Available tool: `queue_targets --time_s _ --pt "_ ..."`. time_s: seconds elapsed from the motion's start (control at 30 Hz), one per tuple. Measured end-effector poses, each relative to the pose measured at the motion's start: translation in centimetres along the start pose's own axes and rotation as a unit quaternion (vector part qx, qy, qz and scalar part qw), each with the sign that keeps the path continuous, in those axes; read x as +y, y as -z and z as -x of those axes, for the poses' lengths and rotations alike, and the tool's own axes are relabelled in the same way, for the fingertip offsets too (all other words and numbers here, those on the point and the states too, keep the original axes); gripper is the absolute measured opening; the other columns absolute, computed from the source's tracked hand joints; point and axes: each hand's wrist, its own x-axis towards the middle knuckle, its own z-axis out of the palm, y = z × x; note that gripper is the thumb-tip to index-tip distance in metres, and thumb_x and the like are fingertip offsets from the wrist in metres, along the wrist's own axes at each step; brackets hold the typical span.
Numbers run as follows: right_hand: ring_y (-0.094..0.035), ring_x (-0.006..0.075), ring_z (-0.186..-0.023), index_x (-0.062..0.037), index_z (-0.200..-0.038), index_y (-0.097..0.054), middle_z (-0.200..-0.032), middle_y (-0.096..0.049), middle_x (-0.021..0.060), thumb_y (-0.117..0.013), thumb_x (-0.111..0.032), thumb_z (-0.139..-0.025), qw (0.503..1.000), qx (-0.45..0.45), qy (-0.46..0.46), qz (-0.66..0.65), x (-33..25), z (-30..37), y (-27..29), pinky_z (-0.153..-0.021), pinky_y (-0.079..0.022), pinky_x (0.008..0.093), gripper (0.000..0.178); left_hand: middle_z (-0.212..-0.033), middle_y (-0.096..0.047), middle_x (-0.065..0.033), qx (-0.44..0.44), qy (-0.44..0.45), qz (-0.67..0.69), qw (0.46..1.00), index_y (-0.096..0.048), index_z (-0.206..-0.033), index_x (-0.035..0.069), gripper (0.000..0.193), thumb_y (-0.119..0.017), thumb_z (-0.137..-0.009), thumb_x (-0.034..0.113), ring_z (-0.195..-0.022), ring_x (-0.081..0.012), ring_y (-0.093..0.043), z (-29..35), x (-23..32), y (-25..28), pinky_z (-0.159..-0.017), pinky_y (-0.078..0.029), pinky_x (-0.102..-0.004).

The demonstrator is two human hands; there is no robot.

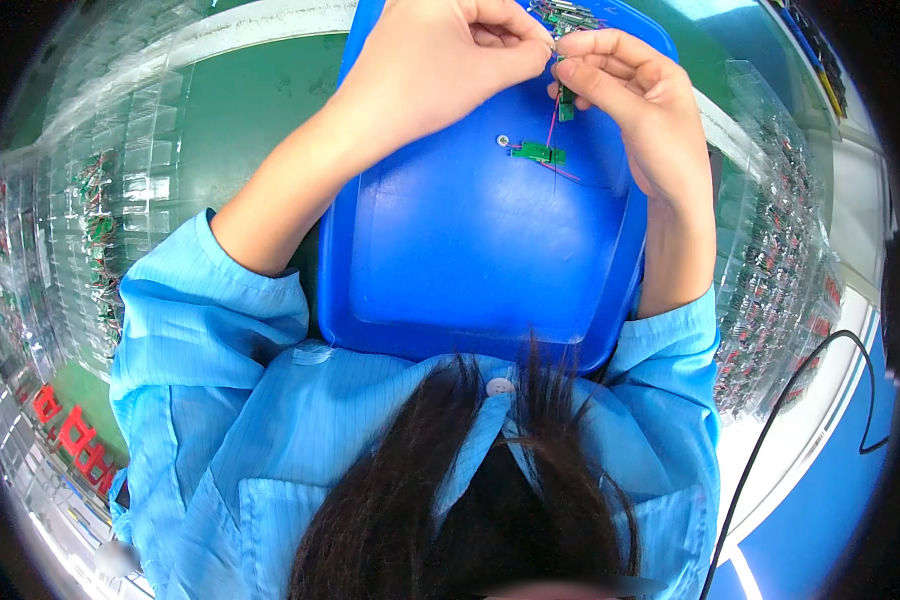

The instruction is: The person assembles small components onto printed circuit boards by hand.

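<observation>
My left hand point(430, 65) and my right hand point(640, 95) meet over the far part of a blue plastic tray point(470, 260), fingertips almost touching. The right fingers pinch a small green circuit board point(567, 103), its lower end showing below them with a thin red wire. The left thumb and forefinger are pinched at the same spot; what lies between them is too small to make out. Below the hands, a second green circuit board point(538, 153) with thin wires and a small round silvery part point(503, 141) lies in the tray. Beyond the fingertips is a pile of wired boards point(568, 14).
Stacks of clear plastic trays point(70, 230) holding wired boards stand at the left. More such trays point(785, 270) are at the right on a white surface. Red plastic pieces point(75, 435) lie lower left. A black cable point(770, 420) curves down the right side.
</observation>
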Motion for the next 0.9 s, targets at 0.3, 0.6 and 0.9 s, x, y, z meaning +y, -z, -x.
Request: queue_targets --time_s 0.3,0.6,0.9 --pt "-0.067 0.0113 -0.086 -0.0035 -0.104 -0.073 -0.092 -0.073 0.004 -0.067 -0.018 -0.099 0.994 -0.051 -0.048 -0.087 0.2 -0.3 -0.1 -0.08 -0.051 0.0253 0.017 -0.083 -0.075 -0.0085 0.01 -0.082 -0.151 0.985 -0.074 -0.093 -0.008 0.011 -0.069 -0.094 0.002 -0.075 -0.0082 -0.07 0.8 1.4 -0.5 -0.066 -0.055 -0.0213" --pt "-0.067 0.0102 -0.084 0.0012 -0.101 -0.073 -0.091 -0.073 0.0053 -0.069 -0.013 -0.097 0.998 -0.064 0.009 0.022 -1.1 0.2 -0.1 -0.081 -0.051 0.0252 0.015 -0.081 -0.075 -0.0076 -0.011 -0.02 -0.107 0.994 -0.075 -0.091 -0.006 0.013 -0.069 -0.093 0.005 -0.072 -0.0082 -0.067 0.4 0.9 0.4 -0.065 -0.054 -0.0228" --pt "-0.064 0.0049 -0.082 0.0012 -0.098 -0.073 -0.089 -0.071 0.0003 -0.071 -0.004 -0.093 0.995 -0.004 0.04 0.091 -0.4 0.3 -0.5 -0.077 -0.051 0.0205 0.008 -0.074 -0.074 -0.0112 0.018 -0.091 -0.274 0.957 -0.075 -0.092 -0.005 0.016 -0.069 -0.092 0.01 -0.067 -0.0107 -0.067 1.7 2.6 -1.0 -0.061 -0.052 -0.0289"
